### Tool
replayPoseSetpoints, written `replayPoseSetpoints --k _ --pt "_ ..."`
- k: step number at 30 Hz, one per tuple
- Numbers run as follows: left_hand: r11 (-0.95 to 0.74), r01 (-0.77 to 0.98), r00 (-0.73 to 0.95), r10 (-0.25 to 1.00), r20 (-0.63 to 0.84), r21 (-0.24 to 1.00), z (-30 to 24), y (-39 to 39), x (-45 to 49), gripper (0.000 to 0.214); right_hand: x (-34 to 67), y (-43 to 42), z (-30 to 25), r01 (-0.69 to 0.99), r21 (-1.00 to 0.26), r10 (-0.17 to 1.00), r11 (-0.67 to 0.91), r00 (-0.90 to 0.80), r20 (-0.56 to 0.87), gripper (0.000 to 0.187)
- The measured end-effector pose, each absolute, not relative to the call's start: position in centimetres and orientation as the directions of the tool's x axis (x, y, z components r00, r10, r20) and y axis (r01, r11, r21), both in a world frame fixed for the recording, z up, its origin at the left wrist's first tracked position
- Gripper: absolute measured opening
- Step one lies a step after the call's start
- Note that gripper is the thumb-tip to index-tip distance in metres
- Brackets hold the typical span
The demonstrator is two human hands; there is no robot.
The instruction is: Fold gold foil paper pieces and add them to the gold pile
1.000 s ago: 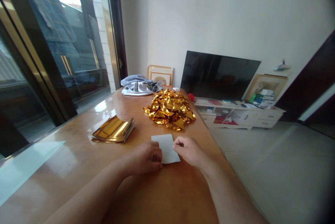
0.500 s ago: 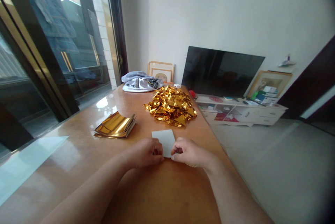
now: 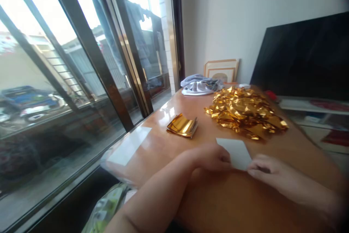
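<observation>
A pale sheet of paper (image 3: pixel 236 152), its white side up, lies on the wooden table in front of me. At its near left corner my left hand (image 3: pixel 212 157) is closed, thumb and curled fingers on the paper's edge. The near right corner is pinched by my right hand (image 3: pixel 265 169), which is slightly blurred. Beyond the paper spreads a large heap of folded gold foil pieces (image 3: pixel 242 111). A stack of gold foil sheets (image 3: pixel 183 125) rests to the left of the heap.
Folded clothes (image 3: pixel 200 84) lie at the table's far end, before leaning picture frames (image 3: pixel 221 68). A pale rectangular sheet (image 3: pixel 131 145) is near the left table edge. Glass doors (image 3: pixel 89 80) stand at left, and a television (image 3: pixel 302 58) at right. A patterned bag (image 3: pixel 106 207) sits below the table edge.
My view has swung left, so the table and hands appear farther right. Both hands stay at the near corners of the paper, which still lies flat.
</observation>
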State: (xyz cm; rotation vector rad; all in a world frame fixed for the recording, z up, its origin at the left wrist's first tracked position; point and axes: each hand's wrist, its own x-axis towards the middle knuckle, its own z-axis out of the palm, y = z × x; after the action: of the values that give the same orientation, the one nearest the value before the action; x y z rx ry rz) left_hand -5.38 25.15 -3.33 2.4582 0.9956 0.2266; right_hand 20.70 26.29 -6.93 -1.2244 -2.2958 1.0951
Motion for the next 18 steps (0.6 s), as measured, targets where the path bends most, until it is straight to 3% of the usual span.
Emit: replayPoseSetpoints --k 4,18 --pt "-0.581 0.645 0.69 0.722 -0.05 0.497 -3.5 25.2 -5.6 0.028 21.3 26.8 -8.1 0.571 -0.773 0.791 0.277 -0.592 -0.154 0.04" --pt "-0.476 0.709 0.629 0.761 -0.16 0.521 -2.7 24.7 -5.5 0.028 21.3 26.6 -8.3 0.545 -0.815 0.788 0.195 -0.582 -0.201 0.041"
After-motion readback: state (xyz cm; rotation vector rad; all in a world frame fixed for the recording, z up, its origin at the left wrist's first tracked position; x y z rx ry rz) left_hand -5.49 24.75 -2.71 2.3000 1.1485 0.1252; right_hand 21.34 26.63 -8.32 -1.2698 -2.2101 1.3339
